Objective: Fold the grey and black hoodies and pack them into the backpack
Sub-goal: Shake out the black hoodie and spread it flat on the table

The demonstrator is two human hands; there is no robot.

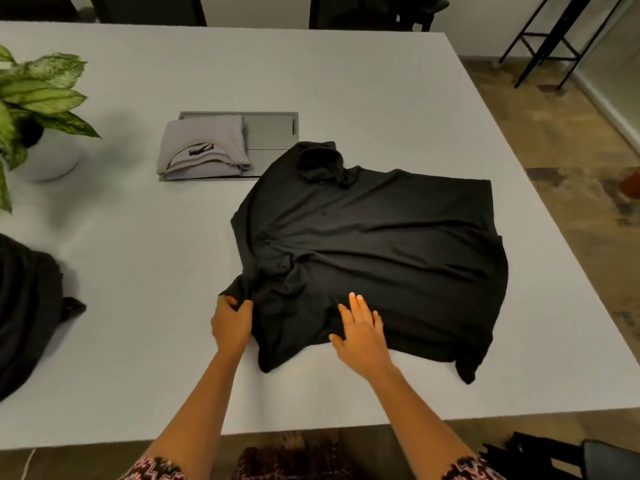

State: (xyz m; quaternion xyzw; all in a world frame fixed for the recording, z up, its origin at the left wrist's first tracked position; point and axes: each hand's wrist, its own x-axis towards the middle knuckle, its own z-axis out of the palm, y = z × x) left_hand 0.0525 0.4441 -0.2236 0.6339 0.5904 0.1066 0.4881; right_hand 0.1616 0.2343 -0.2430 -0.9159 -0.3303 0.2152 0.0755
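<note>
Head view, black hoodie (374,244): spread mostly flat on the right half of the table (138,254), creased toward its near left corner; its near hem lies close to the table's near edge and its right side close to the right edge
Head view, left hand (231,322): fingers and thumb curled round a bunch of black fabric at the hoodie's near left corner
Head view, right hand (362,336): palm down on the hoodie by its near hem, fingers straight and spread, pressing the cloth to the table
Head view, grey hoodie (204,147): folded into a compact stack toward the middle of the table, lying on the left part of a recessed grey panel (273,131), near the black hoodie's far left side
Head view, backpack (27,306): dark, slumped at the table's left edge, partly out of frame, well apart from both hoodies
Head view, plant (38,98): green-and-white leaves in a white pot, at the far left of the table
</note>
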